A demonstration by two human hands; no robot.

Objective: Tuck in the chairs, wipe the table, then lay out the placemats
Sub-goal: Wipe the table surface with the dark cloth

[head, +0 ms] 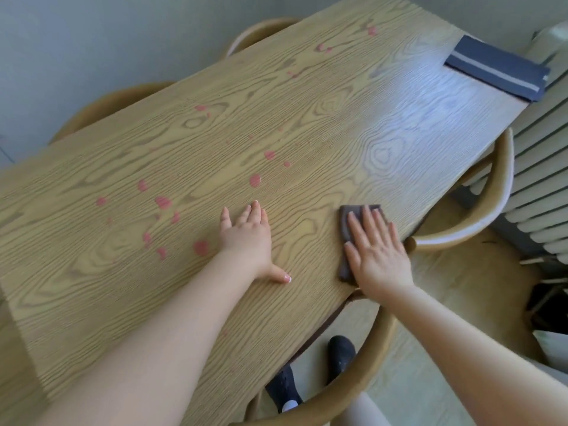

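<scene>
The right hand lies flat with straight fingers on a dark grey cloth, pressing it to the wooden bench close to the near long edge; most of the cloth is hidden under the palm, only its far edge and left side showing. The left hand rests open on the bare wood just beside it, fingers spread, thumb pointing back toward the person, holding nothing. Neither grip is curled round anything. Pink spots are scattered over the bench to the left of the left hand and up toward the far end, some smeared and faint. At the far right corner a folded stack of dark placemats with a pale stripe lies partly over the edge; how many are in the stack cannot be told. A chair is tucked in at the near side, its seat hidden under the bench, only the curved back showing; a second chair back curves round the person's dark-socked feet and is cut off by the bottom edge. Two more chair backs peep out beyond the far side. A ribbed pale radiator stands at the right, partly out of frame.
</scene>
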